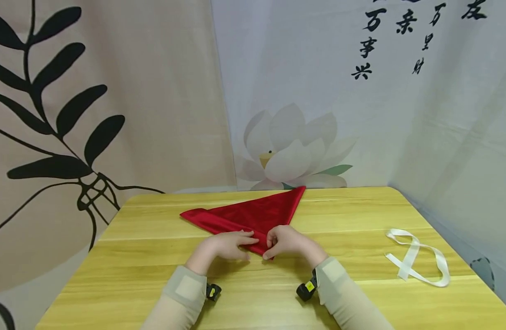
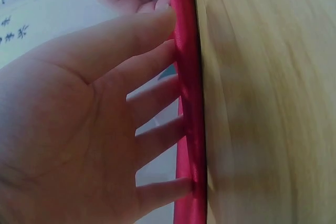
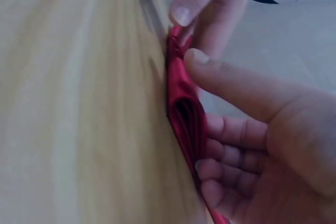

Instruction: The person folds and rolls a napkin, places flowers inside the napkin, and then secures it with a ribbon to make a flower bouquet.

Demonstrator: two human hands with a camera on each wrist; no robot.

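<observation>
A shiny red cloth [image 1: 257,213], folded into a triangular shape with a rolled or layered near edge, lies on the wooden table. My left hand [image 1: 230,244] rests along that near edge, its fingers [image 2: 157,137] outstretched and touching the fabric in the left wrist view. Close by on the right, my right hand [image 1: 286,240] holds the cloth's near corner between thumb and curled fingers. The right wrist view shows the layered end of the red cloth [image 3: 186,114] beside the fingers [image 3: 231,174], with the thumb near its upper fold.
A white ribbon [image 1: 438,263] lies in a loose loop on the right side of the wooden table [image 1: 154,256]. Behind the table hangs a pale curtain [image 1: 174,91] printed with dark leaves, a lotus flower and writing. Each wrist carries a small black camera.
</observation>
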